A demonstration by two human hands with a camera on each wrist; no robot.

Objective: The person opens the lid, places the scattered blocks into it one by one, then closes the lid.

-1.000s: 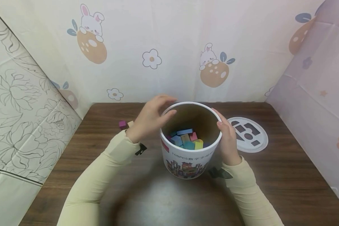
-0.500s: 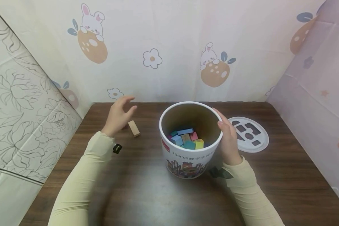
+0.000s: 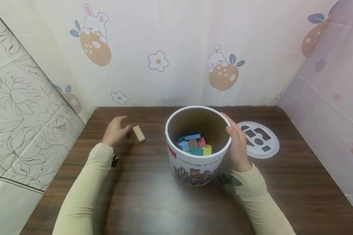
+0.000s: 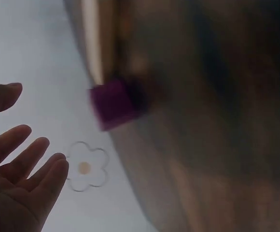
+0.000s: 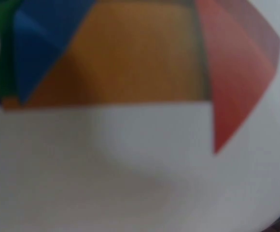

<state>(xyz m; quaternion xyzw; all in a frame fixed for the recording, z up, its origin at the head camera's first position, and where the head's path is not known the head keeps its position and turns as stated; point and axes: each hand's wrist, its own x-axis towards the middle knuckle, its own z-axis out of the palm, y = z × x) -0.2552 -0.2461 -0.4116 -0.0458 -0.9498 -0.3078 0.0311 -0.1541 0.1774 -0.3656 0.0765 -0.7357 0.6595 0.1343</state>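
My left hand (image 3: 114, 131) is at the table's left, thumb and fingers spread around the near side of a purple block (image 3: 129, 128). In the left wrist view the fingers (image 4: 48, 186) are parted, with the purple block (image 4: 115, 104) lying apart from them. A plain wooden block (image 3: 139, 133) rests just right of the purple one. At centre stands a white bucket (image 3: 176, 163) with printed building pictures and several coloured blocks (image 3: 193, 143) inside. My right hand (image 3: 237, 145) holds the bucket by its right side near the rim. The right wrist view shows only the bucket's printed wall (image 5: 130, 159) up close.
A white round lid (image 3: 263, 152) with shaped cut-outs lies flat to the right of the bucket. The brown wooden table (image 3: 164, 209) ends at a patterned wall covering (image 3: 182, 78) behind, with more covering at both sides.
My left hand has left the bucket's rim, swung left past the wooden block and lowered toward the purple block. The right hand and bucket have stayed in place.
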